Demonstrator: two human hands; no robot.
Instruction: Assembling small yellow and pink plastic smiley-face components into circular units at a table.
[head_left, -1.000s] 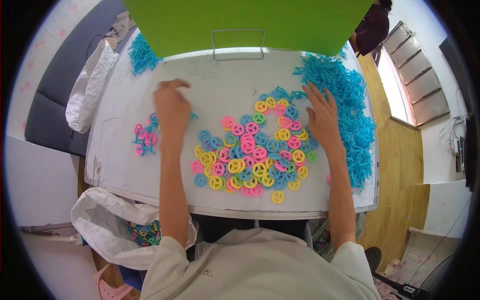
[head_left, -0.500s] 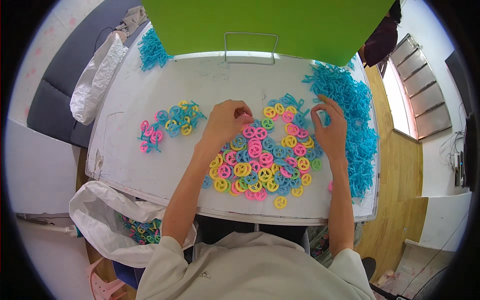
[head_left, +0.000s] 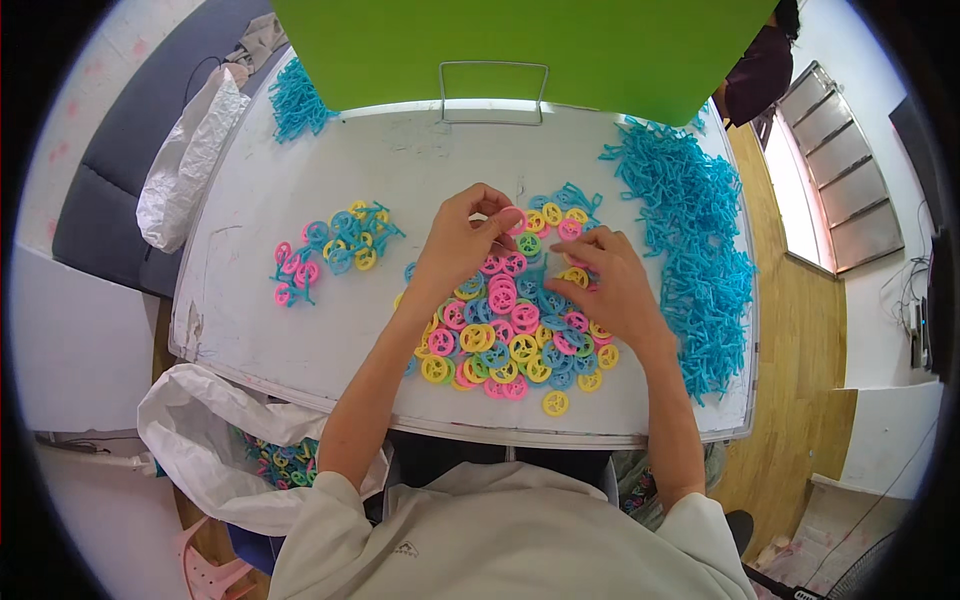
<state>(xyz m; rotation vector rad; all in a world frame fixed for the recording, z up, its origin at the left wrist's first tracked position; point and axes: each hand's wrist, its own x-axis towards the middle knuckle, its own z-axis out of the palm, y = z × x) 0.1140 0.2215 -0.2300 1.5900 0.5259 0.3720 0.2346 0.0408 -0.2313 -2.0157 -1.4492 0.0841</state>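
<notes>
Between the thumb and fingers of my left hand (head_left: 462,240) is a pink plastic wheel (head_left: 512,219), above the far part of a spread pile of wheels. My right hand (head_left: 615,285) reaches in from the right over the same pile, thumb and fingers curled together. A slim teal piece seems to stick out at its fingertips, but it blends with the blue wheels below. The pile holds pink, yellow, green and blue spoked wheels (head_left: 523,348). To the right of my right hand lies a large heap of teal plastic pieces (head_left: 700,260).
Left on the white table (head_left: 240,230) is a group of wheels joined to teal pieces (head_left: 345,240). A smaller teal heap (head_left: 298,102) lies far left. A green panel (head_left: 520,50) stands across the back. A white sack (head_left: 200,460) with assembled pieces hangs by the near left edge.
My right hand has moved left from the teal heap to over the wheels. My left hand has shifted slightly, and the pink wheel in it shows more clearly.
</notes>
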